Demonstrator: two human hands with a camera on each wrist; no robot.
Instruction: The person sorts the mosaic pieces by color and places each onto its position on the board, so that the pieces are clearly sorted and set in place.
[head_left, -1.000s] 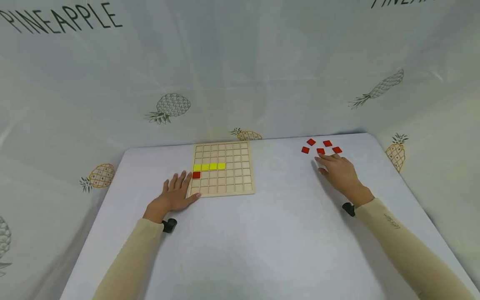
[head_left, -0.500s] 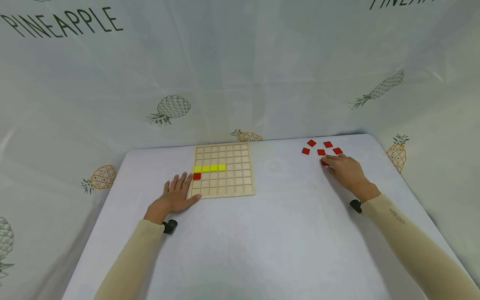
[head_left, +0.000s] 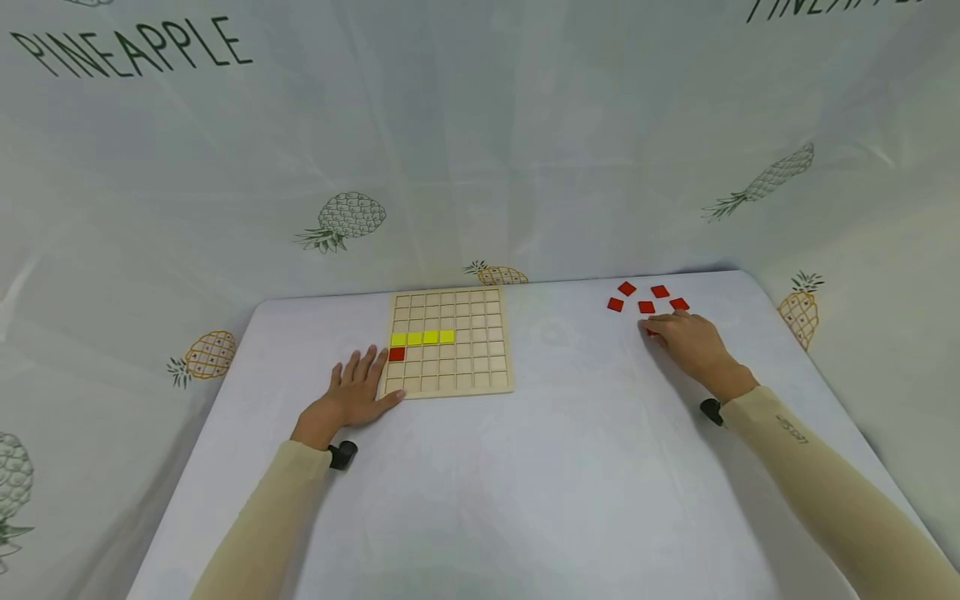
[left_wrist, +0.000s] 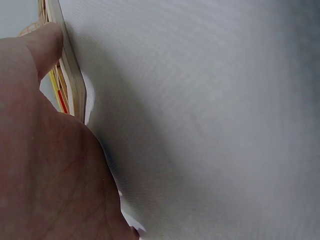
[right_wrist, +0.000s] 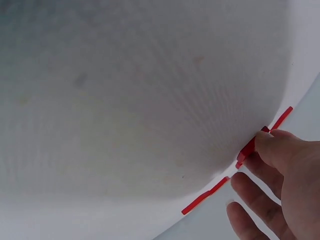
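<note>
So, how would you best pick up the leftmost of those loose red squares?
Probably by two opposite edges of the leftmost red square, pinched between thumb and fingertip, from above and the near side. It looks thin and lies flat, offering little else to grip, and its neighbours lie beyond it or to its right. The right hand is closer.

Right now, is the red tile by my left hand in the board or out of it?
In: the head view shows the red tile filling a square of the board, just below the leftmost yellow tile.
</note>
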